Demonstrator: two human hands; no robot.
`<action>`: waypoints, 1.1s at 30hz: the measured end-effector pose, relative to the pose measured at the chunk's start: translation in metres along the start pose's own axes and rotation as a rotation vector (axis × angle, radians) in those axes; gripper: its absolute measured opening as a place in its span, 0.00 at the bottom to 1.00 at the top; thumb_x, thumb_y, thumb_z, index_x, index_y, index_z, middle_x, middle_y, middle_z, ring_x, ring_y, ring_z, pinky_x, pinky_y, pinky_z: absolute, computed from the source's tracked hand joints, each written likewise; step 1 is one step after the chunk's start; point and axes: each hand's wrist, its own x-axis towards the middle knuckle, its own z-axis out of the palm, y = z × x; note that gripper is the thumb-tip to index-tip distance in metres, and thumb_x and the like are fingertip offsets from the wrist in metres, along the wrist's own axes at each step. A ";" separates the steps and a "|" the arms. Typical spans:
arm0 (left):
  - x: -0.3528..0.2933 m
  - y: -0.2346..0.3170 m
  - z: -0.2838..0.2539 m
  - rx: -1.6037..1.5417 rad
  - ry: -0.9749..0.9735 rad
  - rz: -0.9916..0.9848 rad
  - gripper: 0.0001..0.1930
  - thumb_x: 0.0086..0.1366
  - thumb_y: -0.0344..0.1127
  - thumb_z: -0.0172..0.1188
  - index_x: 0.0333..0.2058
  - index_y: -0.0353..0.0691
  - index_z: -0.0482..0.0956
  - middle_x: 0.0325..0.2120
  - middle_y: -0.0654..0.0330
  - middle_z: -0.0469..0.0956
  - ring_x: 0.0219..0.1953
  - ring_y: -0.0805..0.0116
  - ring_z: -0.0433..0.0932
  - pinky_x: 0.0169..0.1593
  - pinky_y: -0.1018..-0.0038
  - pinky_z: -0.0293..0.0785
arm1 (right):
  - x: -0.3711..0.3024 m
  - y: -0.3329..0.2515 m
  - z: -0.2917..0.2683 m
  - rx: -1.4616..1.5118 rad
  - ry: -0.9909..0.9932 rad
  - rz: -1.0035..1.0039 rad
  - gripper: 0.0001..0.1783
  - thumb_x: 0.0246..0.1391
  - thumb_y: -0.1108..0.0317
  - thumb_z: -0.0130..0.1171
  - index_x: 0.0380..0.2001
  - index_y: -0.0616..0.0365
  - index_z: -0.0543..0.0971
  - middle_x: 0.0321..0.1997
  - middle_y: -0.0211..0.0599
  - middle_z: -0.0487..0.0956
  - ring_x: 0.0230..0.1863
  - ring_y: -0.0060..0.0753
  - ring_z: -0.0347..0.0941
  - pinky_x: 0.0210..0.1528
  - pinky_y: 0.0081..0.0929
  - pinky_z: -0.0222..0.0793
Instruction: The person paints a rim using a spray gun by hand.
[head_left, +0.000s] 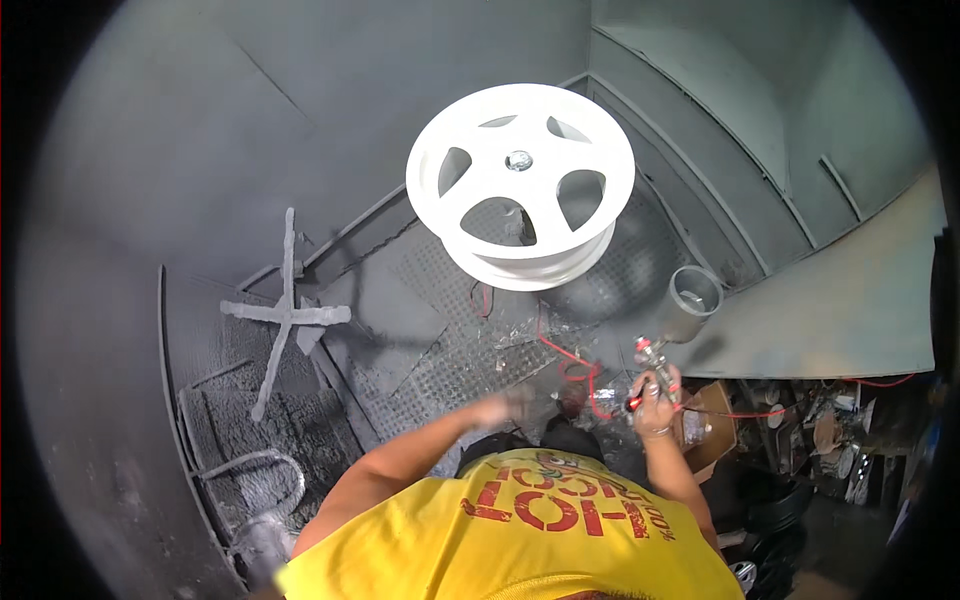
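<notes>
A white five-spoke wheel rim is raised above the floor ahead of me, with a metallic piece at its hub. My right hand is wrapped around a spray gun, held to the right of the rim and below it in the picture. From near that hand a red hose runs off to the right. My left hand is in front of my body, apart from the rim. Motion smears its fingers, so their pose cannot be made out.
A grey open-topped cylinder stands just beyond the spray gun. At left is a grey-coated cross-shaped stand. Red hose lies across the textured floor. A cardboard box and clutter sit at right. Grey walls surround the area.
</notes>
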 end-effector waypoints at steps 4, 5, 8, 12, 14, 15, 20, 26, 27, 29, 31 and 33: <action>-0.076 0.058 0.050 -0.236 -0.144 -0.602 0.21 0.63 0.41 0.59 0.52 0.38 0.80 0.49 0.52 0.81 0.51 0.62 0.79 0.56 0.63 0.71 | -0.024 0.012 -0.008 -0.246 -0.148 -0.004 0.24 0.63 0.56 0.55 0.48 0.71 0.72 0.29 0.40 0.79 0.27 0.33 0.75 0.33 0.31 0.72; -0.071 0.126 0.020 0.098 -0.208 -0.481 0.18 0.63 0.42 0.60 0.48 0.39 0.83 0.44 0.51 0.83 0.47 0.62 0.81 0.53 0.63 0.73 | -0.036 0.015 -0.004 -0.255 -0.168 -0.044 0.23 0.63 0.57 0.55 0.49 0.70 0.72 0.33 0.43 0.80 0.31 0.37 0.77 0.37 0.33 0.73; -0.084 0.149 -0.007 0.311 -0.037 -0.214 0.15 0.62 0.46 0.64 0.37 0.41 0.87 0.31 0.52 0.85 0.35 0.60 0.83 0.40 0.64 0.77 | -0.050 0.002 0.022 -0.264 -0.308 -0.141 0.23 0.61 0.60 0.57 0.51 0.68 0.74 0.43 0.50 0.82 0.40 0.46 0.81 0.45 0.37 0.75; -0.079 0.216 -0.052 0.456 0.318 0.003 0.22 0.52 0.47 0.74 0.42 0.40 0.85 0.41 0.51 0.84 0.43 0.56 0.82 0.46 0.65 0.77 | -0.057 0.008 0.050 -0.060 -0.499 -0.160 0.23 0.60 0.61 0.59 0.53 0.67 0.73 0.46 0.50 0.81 0.45 0.46 0.80 0.48 0.36 0.74; -0.086 0.235 -0.061 0.567 0.482 0.314 0.30 0.50 0.47 0.76 0.50 0.38 0.80 0.49 0.49 0.80 0.50 0.54 0.79 0.54 0.65 0.73 | -0.055 0.008 0.063 -0.001 -0.638 -0.166 0.22 0.60 0.64 0.59 0.54 0.66 0.73 0.48 0.51 0.81 0.47 0.46 0.80 0.50 0.36 0.74; -0.092 0.241 -0.064 0.624 0.558 0.470 0.35 0.48 0.46 0.77 0.54 0.37 0.77 0.53 0.48 0.78 0.53 0.52 0.77 0.58 0.65 0.72 | -0.059 0.011 0.070 0.033 -0.660 -0.150 0.22 0.60 0.65 0.59 0.54 0.66 0.72 0.48 0.51 0.80 0.47 0.46 0.80 0.50 0.36 0.74; -0.119 0.243 -0.072 0.206 0.486 0.378 0.44 0.45 0.44 0.79 0.60 0.36 0.70 0.55 0.51 0.75 0.58 0.59 0.74 0.63 0.65 0.66 | -0.072 0.017 0.101 0.131 -0.750 -0.184 0.20 0.61 0.68 0.57 0.54 0.66 0.72 0.50 0.52 0.80 0.49 0.47 0.79 0.53 0.36 0.72; -0.138 0.221 -0.045 -0.009 0.573 0.233 0.36 0.46 0.41 0.79 0.53 0.37 0.75 0.45 0.58 0.81 0.48 0.70 0.77 0.55 0.70 0.73 | -0.088 0.017 0.111 -0.010 -0.902 -0.182 0.17 0.60 0.69 0.58 0.50 0.66 0.73 0.43 0.53 0.78 0.41 0.53 0.79 0.42 0.38 0.74; -0.137 0.217 -0.040 -0.007 0.620 0.214 0.34 0.46 0.41 0.79 0.52 0.37 0.76 0.44 0.58 0.81 0.46 0.70 0.78 0.54 0.70 0.74 | -0.091 0.020 0.112 -0.013 -0.905 -0.176 0.17 0.60 0.69 0.58 0.50 0.65 0.73 0.43 0.53 0.79 0.40 0.53 0.79 0.42 0.38 0.74; -0.139 0.220 -0.030 0.020 0.711 0.208 0.32 0.47 0.42 0.78 0.50 0.38 0.77 0.41 0.58 0.83 0.44 0.69 0.80 0.51 0.70 0.75 | -0.103 0.033 0.111 -0.018 -0.905 -0.164 0.18 0.60 0.69 0.58 0.51 0.64 0.73 0.43 0.51 0.79 0.39 0.54 0.79 0.41 0.38 0.74; -0.144 0.215 -0.021 0.028 0.758 0.162 0.32 0.47 0.43 0.78 0.50 0.38 0.77 0.40 0.58 0.83 0.43 0.68 0.81 0.51 0.69 0.76 | -0.112 0.040 0.111 0.004 -0.919 -0.178 0.18 0.60 0.69 0.59 0.51 0.62 0.73 0.43 0.50 0.79 0.39 0.55 0.80 0.40 0.38 0.75; -0.143 0.209 -0.020 0.027 0.770 0.124 0.33 0.45 0.46 0.79 0.48 0.38 0.78 0.40 0.56 0.83 0.43 0.65 0.82 0.50 0.68 0.76 | -0.113 0.045 0.112 -0.007 -0.956 -0.170 0.18 0.60 0.69 0.60 0.52 0.61 0.73 0.43 0.50 0.79 0.39 0.54 0.80 0.40 0.37 0.75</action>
